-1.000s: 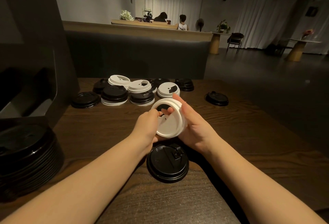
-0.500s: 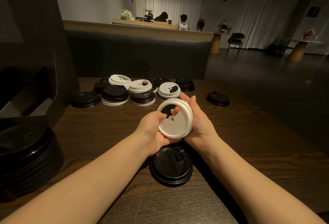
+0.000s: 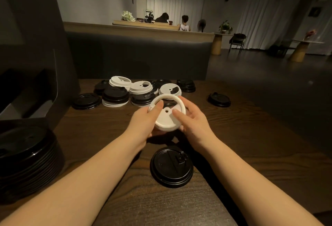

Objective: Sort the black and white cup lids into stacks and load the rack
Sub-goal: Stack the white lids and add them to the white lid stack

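Both hands hold one white lid above the dark wooden surface, its underside facing the camera. Left hand grips the rim at 9 o'clock, thumb pressed inside; right hand cups the 3 o'clock edge, thumb resting on the lid. At 6 o'clock of the held lid, a black lid lies flat. Mixed black and white lids cluster at 12 o'clock. A black stack stands at far 8 o'clock.

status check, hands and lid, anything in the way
Left hand and right hand both grip the white lid, held above the table. Black lid lies just below. Nothing blocking.
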Tool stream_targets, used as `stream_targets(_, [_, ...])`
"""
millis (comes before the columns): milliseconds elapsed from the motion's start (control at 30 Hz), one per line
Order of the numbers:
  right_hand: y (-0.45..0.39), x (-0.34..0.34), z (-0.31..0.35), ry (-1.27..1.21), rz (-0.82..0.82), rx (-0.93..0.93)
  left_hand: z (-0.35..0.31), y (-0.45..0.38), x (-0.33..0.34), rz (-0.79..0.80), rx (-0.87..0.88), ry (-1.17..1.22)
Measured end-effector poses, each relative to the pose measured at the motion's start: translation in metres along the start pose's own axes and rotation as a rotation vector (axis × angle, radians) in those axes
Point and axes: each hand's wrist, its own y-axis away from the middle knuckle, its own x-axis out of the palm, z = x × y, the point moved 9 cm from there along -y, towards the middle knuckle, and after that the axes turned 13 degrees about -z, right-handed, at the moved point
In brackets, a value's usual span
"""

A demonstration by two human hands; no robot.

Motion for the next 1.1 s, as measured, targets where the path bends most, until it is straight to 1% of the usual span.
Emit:
stream_targets(67, [0.002, 0.001, -0.005, 0.021, 0.017, -0.001, -0.004, 0.002, -0.002, 0.051, 0.095, -0.046])
stream_targets(133, [0.002, -0.002, -0.006, 0.015, 0.003, 0.002, -0.001, 0.004, 0.002, 0.113, 0.113, -0.064])
stream_targets(167, [0.002, -0.001, -0.007, -0.002, 0.016, 0.020, 0.000, 0.003, 0.002, 0.114, 0.116, -0.072])
stream_targets(233, [0.003, 0.003, -0.012, -0.046, 0.082, 0.092, 0.001, -0.002, -0.001, 0.087, 0.111, -0.066])
stream_targets(300, [0.003, 0.001, -0.016, 0.011, 0.058, 0.115, 0.004, -0.008, -0.005, 0.080, 0.113, -0.089])
stream_targets(400, [0.004, -0.003, -0.008, 0.108, -0.008, 0.043, 0.005, -0.012, -0.007, 0.063, 0.163, -0.142])
stream_targets(500, [0.007, 0.001, 0.002, 0.176, -0.005, 0.001, -0.008, -0.006, -0.008, 0.024, 0.240, -0.186])
stream_targets(600, [0.010, 0.014, 0.016, 0.209, 0.032, 0.001, -0.024, 0.001, -0.019, 0.010, 0.227, -0.195])
stream_targets(733, [0.026, 0.051, 0.034, 0.185, 0.124, 0.014, -0.053, 0.020, -0.056, -0.031, 0.277, -0.227])
stream_targets(833, [0.040, 0.085, 0.048, 0.207, 0.153, -0.041, -0.073, 0.037, -0.090, -0.081, 0.305, -0.252])
stream_targets(967, [0.062, 0.132, 0.069, 0.234, 0.202, -0.132, -0.098, 0.059, -0.138, -0.185, 0.369, -0.271])
stream_targets(1100, [0.082, 0.174, 0.077, 0.254, 0.223, -0.136, -0.109, 0.074, -0.185, -0.251, 0.369, -0.241])
